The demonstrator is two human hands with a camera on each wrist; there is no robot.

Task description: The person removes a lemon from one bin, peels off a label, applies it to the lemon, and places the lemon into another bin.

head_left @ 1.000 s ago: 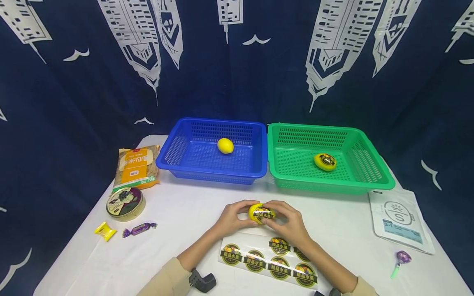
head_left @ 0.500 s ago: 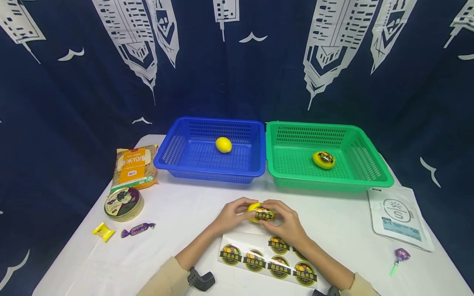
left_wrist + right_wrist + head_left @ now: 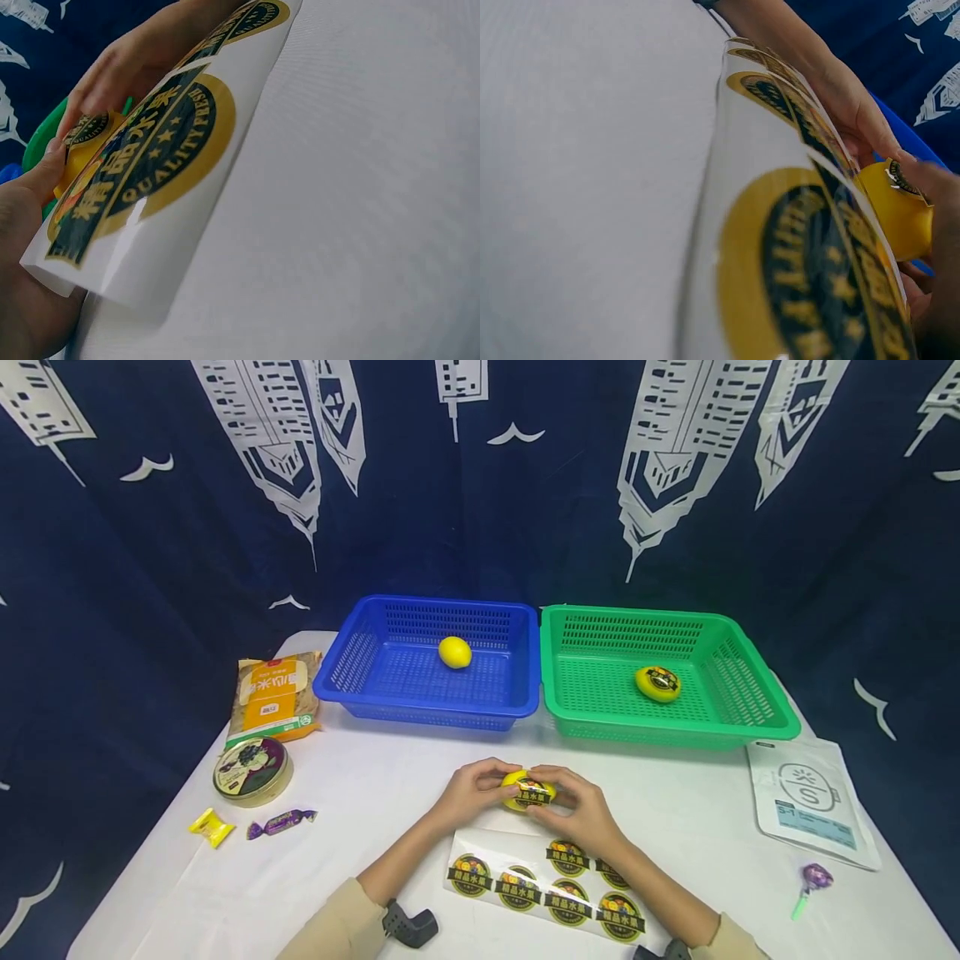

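Both hands hold one yellow lemon (image 3: 517, 785) just above the white table, near its front middle. My left hand (image 3: 471, 791) grips its left side. My right hand (image 3: 576, 806) grips the right side, fingers on a round black-and-gold sticker (image 3: 534, 795) stuck on the lemon. A sticker sheet (image 3: 543, 885) with several such stickers lies right in front of the hands; it fills the wrist views, sheet (image 3: 150, 172) and sheet (image 3: 810, 247), with the lemon (image 3: 896, 217) behind. A plain lemon (image 3: 454, 652) lies in the blue basket (image 3: 352, 664). A stickered lemon (image 3: 658, 683) lies in the green basket (image 3: 750, 693).
At the left lie an orange snack bag (image 3: 273, 697), a round tin (image 3: 252, 769), a yellow candy (image 3: 211, 827) and a purple candy (image 3: 281, 822). A white pouch (image 3: 810, 802) and a purple lollipop (image 3: 812, 883) lie at the right. A dark patterned curtain hangs behind.
The hands stay in place on the lemon; the fingers have shifted slightly over the sticker. The camera has moved a little.
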